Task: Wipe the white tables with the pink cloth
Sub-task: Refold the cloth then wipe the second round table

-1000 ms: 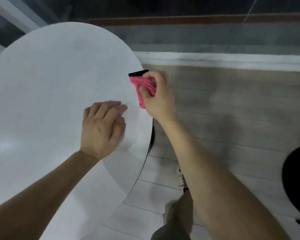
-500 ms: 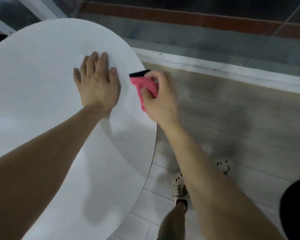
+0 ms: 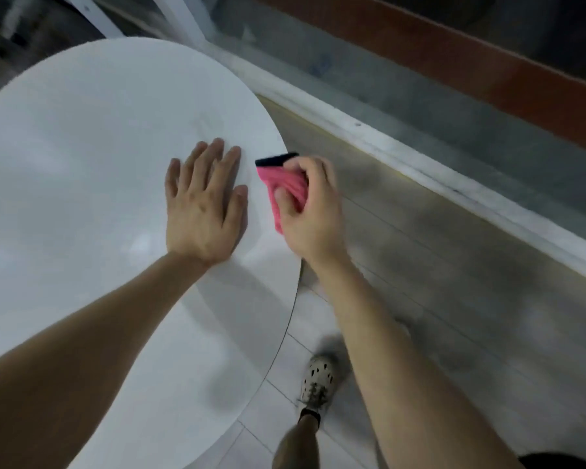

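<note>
head: one white table (image 3: 82, 164), one pink cloth (image 3: 285, 187) gripped, right hand (image 3: 310, 214).

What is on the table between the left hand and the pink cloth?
Nothing: in the head view only a narrow bare strip of the white table separates left hand and pink cloth.

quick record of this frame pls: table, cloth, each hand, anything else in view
table: round white table
cloth: crumpled pink cloth with a black edge, at the table's right rim
left hand: flat on the tabletop, fingers straight, beside the cloth and apart from it
right hand: grips the cloth, thumb pressed into it
cloth-table contact: cannot tell
other: pale perforated shoe on grey plank floor
</note>
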